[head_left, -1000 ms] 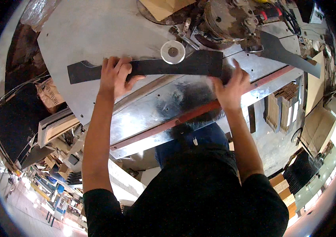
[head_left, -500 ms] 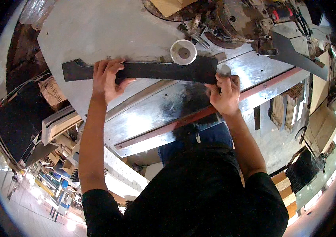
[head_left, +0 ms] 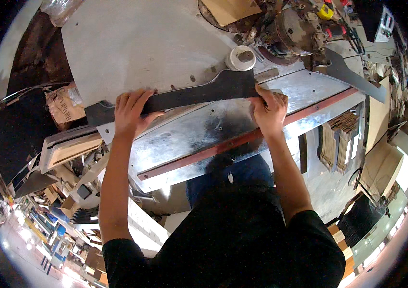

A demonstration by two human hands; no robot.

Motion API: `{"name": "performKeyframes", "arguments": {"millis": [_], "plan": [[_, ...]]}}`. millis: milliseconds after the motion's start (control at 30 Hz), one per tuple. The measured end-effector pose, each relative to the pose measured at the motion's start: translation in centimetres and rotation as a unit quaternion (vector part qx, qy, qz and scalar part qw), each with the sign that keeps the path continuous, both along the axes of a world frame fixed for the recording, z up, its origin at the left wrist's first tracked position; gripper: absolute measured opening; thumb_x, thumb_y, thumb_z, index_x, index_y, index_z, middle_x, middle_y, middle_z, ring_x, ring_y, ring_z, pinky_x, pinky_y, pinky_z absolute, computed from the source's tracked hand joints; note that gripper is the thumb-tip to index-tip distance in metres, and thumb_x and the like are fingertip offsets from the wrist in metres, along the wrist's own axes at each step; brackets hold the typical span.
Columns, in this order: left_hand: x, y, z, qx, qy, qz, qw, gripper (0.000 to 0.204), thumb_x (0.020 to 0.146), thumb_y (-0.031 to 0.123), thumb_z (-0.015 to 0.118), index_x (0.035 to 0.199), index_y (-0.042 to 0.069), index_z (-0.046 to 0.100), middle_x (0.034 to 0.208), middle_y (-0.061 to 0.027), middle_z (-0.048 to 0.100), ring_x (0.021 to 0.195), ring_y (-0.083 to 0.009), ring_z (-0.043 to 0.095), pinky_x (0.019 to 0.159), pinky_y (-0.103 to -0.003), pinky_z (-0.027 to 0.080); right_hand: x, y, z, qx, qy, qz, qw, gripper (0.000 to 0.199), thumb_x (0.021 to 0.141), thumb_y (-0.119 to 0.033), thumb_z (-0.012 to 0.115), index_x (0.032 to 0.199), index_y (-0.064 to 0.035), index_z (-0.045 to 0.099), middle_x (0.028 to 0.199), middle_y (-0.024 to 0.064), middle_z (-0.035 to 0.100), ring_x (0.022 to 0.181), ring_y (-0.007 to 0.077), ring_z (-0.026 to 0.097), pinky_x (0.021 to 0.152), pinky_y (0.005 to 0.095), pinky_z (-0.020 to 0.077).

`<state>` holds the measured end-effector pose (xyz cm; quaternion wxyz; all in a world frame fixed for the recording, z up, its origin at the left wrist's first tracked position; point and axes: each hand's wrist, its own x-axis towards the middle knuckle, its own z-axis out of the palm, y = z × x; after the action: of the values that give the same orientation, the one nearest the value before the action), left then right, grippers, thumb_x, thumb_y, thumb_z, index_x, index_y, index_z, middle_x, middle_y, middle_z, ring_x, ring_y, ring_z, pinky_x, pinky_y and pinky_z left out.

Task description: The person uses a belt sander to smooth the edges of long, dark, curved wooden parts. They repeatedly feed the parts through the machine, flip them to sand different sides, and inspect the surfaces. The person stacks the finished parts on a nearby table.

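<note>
A long flat black panel (head_left: 189, 94) with curved cut-outs spans both my hands above the metal worktable (head_left: 175, 129). My left hand (head_left: 134, 113) is closed round it near its narrow left end, fingers over the far edge and thumb at the near edge. My right hand (head_left: 270, 110) pinches the wider right end, thumb against it; part of the grip is hidden. Just beyond that end stands a round white tub (head_left: 241, 58) with something brownish in it, which I cannot make out. The panel slants, its left end nearer to me.
A grimy round machine (head_left: 295, 31) stands at the far right, near a grey cut sheet (head_left: 352, 77). A reddish strip (head_left: 213, 149) crosses the table's near side. Stacked brown pieces (head_left: 340, 139) hang at right. A wooden frame (head_left: 72, 149) lies at left.
The panel has tilted: its left end came nearer to me and its right end shifted slightly left. Both hands keep their hold. The head view has shifted a little.
</note>
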<state>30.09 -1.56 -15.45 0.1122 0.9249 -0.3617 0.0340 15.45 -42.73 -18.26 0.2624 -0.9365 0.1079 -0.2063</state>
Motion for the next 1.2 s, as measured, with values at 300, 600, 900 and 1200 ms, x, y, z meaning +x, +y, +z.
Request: {"name": "performKeyframes", "arguments": {"millis": [300, 600, 900, 1200], "plan": [[-2.1, 7.9, 1.9, 0.005, 0.071, 0.074, 0.995, 0.076, 0.083, 0.061, 0.086, 0.143, 0.018, 0.071, 0.135, -0.0111, 0.068, 0.131, -0.0388, 0.059, 0.114, -0.056, 0.046, 0.3, 2.4, -0.7, -0.003, -0.008, 0.009, 1.0, 0.029, 0.084, -0.022, 0.09, 0.111, -0.016, 0.085, 0.09, 0.0054, 0.081, 0.082, 0.0272, 0.072, 0.089, 0.047, 0.0459], [-8.4, 11.5, 3.3, -0.018, 0.062, 0.145, 0.987, 0.07, 0.088, 0.053, 0.087, 0.137, 0.007, 0.07, 0.132, -0.0184, 0.069, 0.122, -0.044, 0.067, 0.103, -0.055, 0.056, 3.4, 8.2, 1.3, 0.012, 0.054, 0.007, 0.998, 0.043, 0.095, -0.026, 0.085, 0.138, -0.0174, 0.079, 0.094, 0.012, 0.08, 0.08, 0.029, 0.073, 0.088, 0.0472, 0.055], [-26.8, 14.6, 13.3, -0.207, 0.342, 0.384, 0.832, 0.043, 0.103, 0.037, 0.08, 0.12, -0.002, 0.072, 0.1, -0.0101, 0.075, 0.087, -0.023, 0.074, 0.08, -0.039, 0.059, 3.7, 13.3, 11.4, 0.588, -0.016, 0.058, 0.807, 0.051, 0.116, -0.049, 0.059, 0.137, -0.0035, 0.07, 0.1, 0.0023, 0.069, 0.092, 0.0128, 0.061, 0.086, 0.0329, 0.0505], [-41.4, 4.4, 16.7, -0.453, 0.601, 0.362, 0.55, 0.088, 0.112, 0.077, 0.036, 0.115, -0.002, 0.074, 0.084, -0.0111, 0.072, 0.07, -0.0209, 0.069, 0.067, -0.035, 0.056, 2.3, 14.7, 25.2, 0.901, 0.107, 0.332, 0.257, 0.096, 0.11, -0.081, 0.025, 0.154, -0.001, 0.057, 0.14, 0.0289, 0.068, 0.121, 0.0441, 0.069, 0.112, 0.0616, 0.0519]]}}
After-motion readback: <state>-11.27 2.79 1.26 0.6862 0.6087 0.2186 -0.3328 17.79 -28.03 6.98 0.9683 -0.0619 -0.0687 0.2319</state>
